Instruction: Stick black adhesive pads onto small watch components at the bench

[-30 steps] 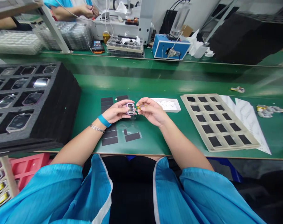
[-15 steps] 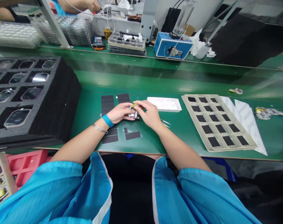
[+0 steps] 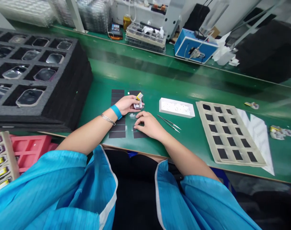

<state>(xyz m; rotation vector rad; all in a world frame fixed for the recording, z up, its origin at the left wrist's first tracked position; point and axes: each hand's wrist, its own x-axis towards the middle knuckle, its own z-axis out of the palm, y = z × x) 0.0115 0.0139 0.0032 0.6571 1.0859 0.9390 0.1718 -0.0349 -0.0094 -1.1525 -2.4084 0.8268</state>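
Note:
My left hand (image 3: 126, 104) is closed around a small watch case (image 3: 137, 104) with its inside facing up. A yellow-and-silver battery (image 3: 140, 95) stands tilted up at its far edge. My right hand (image 3: 149, 125) is low over the sheet of black stickers (image 3: 139, 134), thumb and forefinger apart with nothing visible between them. A small piece of clear film (image 3: 132, 115) lies between the hands. To the right of my right hand lie metal tweezers (image 3: 170, 123). More black sticker strips (image 3: 118, 131) are partly hidden under my left wrist.
A white box of small pieces (image 3: 176, 107) sits beyond the tweezers. At right, a beige tray with black pads (image 3: 228, 129) overlaps white paper (image 3: 259, 134). A tall black foam stack (image 3: 80, 86) borders the left side. Red trays (image 3: 31, 148) stand at lower left.
My right hand has left the watch case and moved down toward the black stickers. The battery is now tilted up in view. My head view has shifted and turned, uncovering the tweezers.

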